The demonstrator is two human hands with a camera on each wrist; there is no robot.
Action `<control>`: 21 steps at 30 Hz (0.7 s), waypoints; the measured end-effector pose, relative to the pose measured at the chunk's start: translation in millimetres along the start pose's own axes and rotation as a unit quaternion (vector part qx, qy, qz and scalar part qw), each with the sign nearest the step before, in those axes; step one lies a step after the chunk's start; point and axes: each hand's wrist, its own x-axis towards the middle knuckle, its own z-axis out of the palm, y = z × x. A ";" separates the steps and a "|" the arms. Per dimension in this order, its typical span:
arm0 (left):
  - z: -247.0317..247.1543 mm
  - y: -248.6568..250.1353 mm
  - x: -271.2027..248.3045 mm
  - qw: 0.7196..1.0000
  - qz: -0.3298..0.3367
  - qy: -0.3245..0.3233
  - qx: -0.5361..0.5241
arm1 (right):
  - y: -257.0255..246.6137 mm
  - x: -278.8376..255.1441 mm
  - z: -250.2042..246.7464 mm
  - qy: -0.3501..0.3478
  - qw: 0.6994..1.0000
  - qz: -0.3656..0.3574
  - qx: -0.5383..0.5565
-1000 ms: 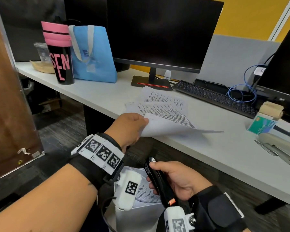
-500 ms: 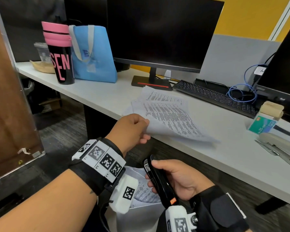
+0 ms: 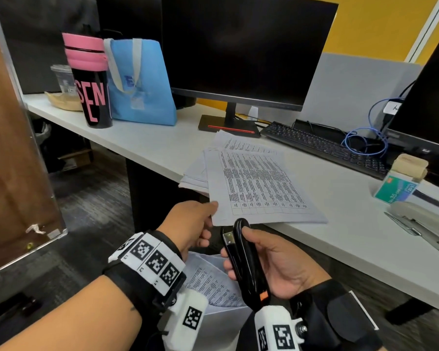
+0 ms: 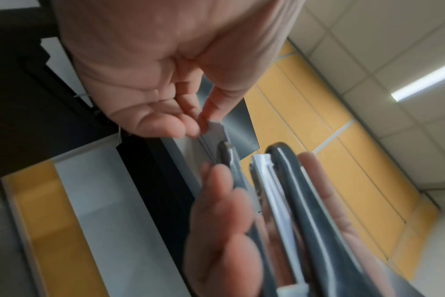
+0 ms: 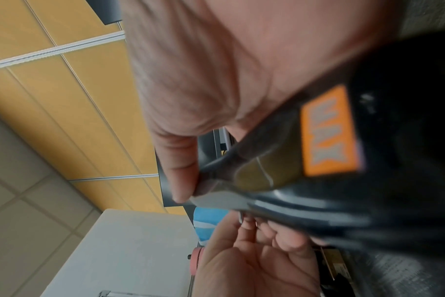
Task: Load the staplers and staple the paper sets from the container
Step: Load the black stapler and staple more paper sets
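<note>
The printed white paper set (image 3: 259,188) has dropped flat onto the pale surface (image 3: 352,224), its corner pinched by the left hand (image 3: 188,224). The right hand (image 3: 276,264) grips a glossy black stapler (image 3: 246,262) labelled "MAX".

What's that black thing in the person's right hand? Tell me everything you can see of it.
It is a black stapler, glossy and plastic-looking, with a curved top arm, a silvery metal magazine showing at its front end, and an orange label reading MAX near the back. The right hand grips it, thumb on one side, fingers on the other, nose pointing up toward the near corner of the paper set that the left hand pinches at the desk edge. Its mouth looks slightly open.
</note>
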 end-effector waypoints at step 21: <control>9.1 6.9 -19.3 0.987 -0.080 -0.137 -0.014 | -2.0 12.6 13.8 0.049 0.999 -0.019 0.006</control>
